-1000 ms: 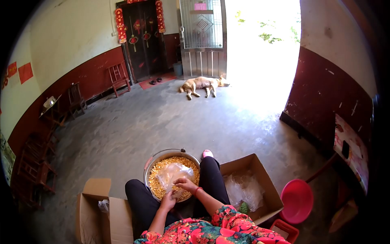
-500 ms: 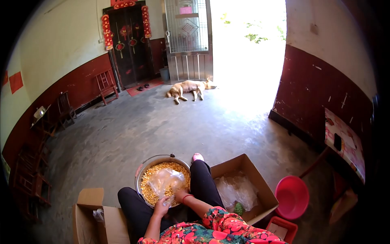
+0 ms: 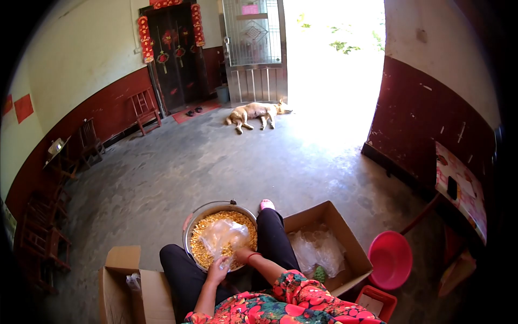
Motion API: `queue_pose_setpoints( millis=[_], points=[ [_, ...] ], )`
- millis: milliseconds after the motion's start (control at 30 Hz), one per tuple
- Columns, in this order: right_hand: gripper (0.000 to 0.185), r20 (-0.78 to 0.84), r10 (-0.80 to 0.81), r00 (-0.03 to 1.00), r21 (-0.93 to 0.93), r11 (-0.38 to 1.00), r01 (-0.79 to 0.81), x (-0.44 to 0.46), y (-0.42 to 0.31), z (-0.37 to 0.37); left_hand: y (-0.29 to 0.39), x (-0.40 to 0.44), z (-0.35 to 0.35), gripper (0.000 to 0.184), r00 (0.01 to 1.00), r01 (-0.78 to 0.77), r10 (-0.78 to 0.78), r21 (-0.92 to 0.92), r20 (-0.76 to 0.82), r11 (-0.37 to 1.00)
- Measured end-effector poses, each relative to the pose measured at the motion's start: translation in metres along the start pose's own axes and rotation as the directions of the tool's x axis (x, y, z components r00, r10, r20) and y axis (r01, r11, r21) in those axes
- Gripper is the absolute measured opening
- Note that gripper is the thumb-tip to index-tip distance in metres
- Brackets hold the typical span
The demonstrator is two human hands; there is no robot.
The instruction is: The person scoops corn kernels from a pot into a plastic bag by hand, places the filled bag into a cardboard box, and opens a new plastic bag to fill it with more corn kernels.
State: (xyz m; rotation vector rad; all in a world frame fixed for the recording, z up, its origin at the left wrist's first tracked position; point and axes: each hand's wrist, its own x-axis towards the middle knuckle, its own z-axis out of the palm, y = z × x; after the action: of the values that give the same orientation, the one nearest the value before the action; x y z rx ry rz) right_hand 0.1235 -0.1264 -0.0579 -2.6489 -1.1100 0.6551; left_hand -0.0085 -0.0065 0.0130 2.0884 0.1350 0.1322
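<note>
A metal bucket (image 3: 188,227) full of yellow corn kernels (image 3: 200,252) stands between my knees. On the kernels lies a clear plastic bag (image 3: 222,233). My left hand (image 3: 218,268) is closed on the bag's near edge, at the bucket's front rim. Beside it, my right hand (image 3: 243,254), with a red band at the wrist, reaches to the bag's opening; its fingers are hidden by the plastic, so what they hold cannot be made out.
Right of my leg stands a cardboard box (image 3: 353,243) with plastic bags; beyond it are a pink basin (image 3: 390,259) and a red basket (image 3: 389,303). An open carton (image 3: 156,297) is at the left. A dog (image 3: 256,112) lies near the doorway.
My right hand has moved down from above the bag to its opening, beside my left hand. My left hand still grips the bag's edge. The view has shifted slightly.
</note>
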Motion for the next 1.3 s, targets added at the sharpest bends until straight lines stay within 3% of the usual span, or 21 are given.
queue_pose_setpoints(
  millis=[100, 133, 200, 233, 300, 433, 467, 500, 533, 567, 600, 700, 733, 767, 833, 900, 967, 1100, 1167, 1233, 1300],
  points=[
    [0.026, -0.15, -0.044, 0.988, 0.102, 0.993, 0.059, 0.035, 0.026, 0.025, -0.002, 0.0, -0.001, 0.033, 0.998, -0.017, 0.018, 0.01, -0.064, 1.0],
    [0.024, -0.176, 0.0, 0.984, 0.255, 0.966, 0.046, 0.022, 0.022, 0.008, -0.011, 0.004, 0.001, 0.033, 0.993, -0.036, 0.037, 0.018, -0.111, 0.999],
    [0.021, -0.062, 0.167, 0.984, 0.765, 0.641, -0.061, -0.017, 0.002, -0.043, -0.014, 0.004, 0.002, 0.032, 0.985, -0.048, 0.052, 0.024, -0.164, 0.999],
    [0.019, 0.009, 0.21, 0.978, 0.886, 0.451, -0.106, -0.032, -0.007, -0.058, -0.008, 0.003, 0.001, 0.035, 0.985, -0.045, 0.048, 0.026, -0.164, 0.999],
    [0.017, 0.191, 0.146, 0.971, 0.975, 0.086, -0.205, -0.044, -0.011, -0.079, -0.005, 0.002, 0.001, 0.037, 0.984, -0.029, 0.033, 0.025, -0.178, 0.999],
    [0.016, 0.287, 0.161, 0.944, 0.952, -0.16, -0.262, -0.05, -0.017, -0.084, -0.002, 0.001, 0.002, 0.032, 0.978, -0.028, 0.042, 0.074, -0.204, 0.997],
    [0.024, 0.125, 0.04, 0.991, 0.988, -0.097, -0.121, -0.048, -0.011, -0.076, -0.002, 0.001, 0.002, 0.033, 0.984, -0.027, 0.042, 0.088, -0.175, 0.996],
    [0.024, 0.136, 0.025, 0.99, 0.988, -0.083, -0.133, -0.044, -0.008, -0.068, -0.002, 0.0, 0.002, 0.033, 0.988, -0.028, 0.042, 0.101, -0.146, 0.995],
    [0.029, -0.001, 0.058, 0.998, 1.0, -0.002, 0.001, -0.05, -0.014, -0.071, 0.004, -0.001, 0.001, 0.035, 0.989, -0.025, 0.04, 0.105, -0.144, 0.994],
    [0.034, -0.259, -0.063, 0.964, 0.884, 0.386, 0.263, -0.051, -0.011, -0.07, 0.005, -0.001, 0.001, 0.035, 0.986, -0.014, 0.029, 0.096, -0.164, 0.995],
    [0.039, -0.496, -0.179, 0.85, 0.562, 0.68, 0.471, -0.053, -0.008, -0.07, 0.006, -0.001, 0.001, 0.037, 0.987, -0.03, 0.042, 0.084, -0.153, 0.996],
    [0.036, -0.58, -0.195, 0.791, 0.37, 0.802, 0.469, -0.04, -0.002, -0.065, 0.01, 0.0, 0.001, 0.039, 0.991, -0.007, 0.019, 0.085, -0.129, 0.996],
    [0.032, -0.551, -0.126, 0.825, 0.496, 0.746, 0.445, -0.037, -0.005, -0.066, 0.012, 0.0, -0.001, 0.04, 0.995, 0.019, -0.008, 0.105, -0.098, 0.994],
    [0.032, -0.54, -0.146, 0.829, 0.495, 0.742, 0.453, -0.034, -0.008, -0.067, 0.014, -0.001, -0.002, 0.04, 0.993, 0.034, -0.022, 0.102, -0.116, 0.994],
    [0.03, -0.564, -0.271, 0.78, 0.296, 0.815, 0.497, -0.03, -0.014, -0.074, 0.017, -0.001, -0.003, 0.04, 0.996, 0.055, -0.049, 0.085, -0.068, 0.995],
    [0.025, -0.211, -0.01, 0.978, 0.831, 0.524, 0.185, -0.036, -0.042, -0.094, 0.017, -0.003, -0.002, 0.042, 0.993, 0.092, -0.089, 0.033, -0.071, 0.995],
    [0.022, -0.206, 0.07, 0.976, 0.939, 0.293, 0.178, -0.037, -0.055, -0.1, 0.019, -0.004, -0.002, 0.042, 0.993, 0.016, -0.007, 0.077, -0.117, 0.997],
    [0.022, -0.119, 0.046, 0.992, 0.948, 0.302, 0.1, -0.051, -0.053, -0.118, 0.012, -0.003, 0.001, 0.041, 0.991, 0.025, -0.014, 0.08, -0.131, 0.996],
    [0.022, -0.123, 0.08, 0.989, 0.906, 0.416, 0.079, -0.043, -0.031, -0.103, 0.016, -0.002, -0.001, 0.04, 0.993, 0.061, -0.054, 0.062, -0.104, 0.996],
    [0.022, -0.261, 0.112, 0.959, 0.511, 0.858, 0.039, -0.046, -0.013, -0.094, 0.016, -0.002, 0.0, 0.04, 0.993, 0.1, -0.097, 0.044, -0.075, 0.994],
    [0.027, -0.284, 0.029, 0.958, 0.127, 0.992, 0.007, -0.036, 0.011, -0.066, 0.012, 0.001, 0.003, 0.038, 0.995, 0.05, -0.042, 0.084, -0.091, 0.995]
  ],
)
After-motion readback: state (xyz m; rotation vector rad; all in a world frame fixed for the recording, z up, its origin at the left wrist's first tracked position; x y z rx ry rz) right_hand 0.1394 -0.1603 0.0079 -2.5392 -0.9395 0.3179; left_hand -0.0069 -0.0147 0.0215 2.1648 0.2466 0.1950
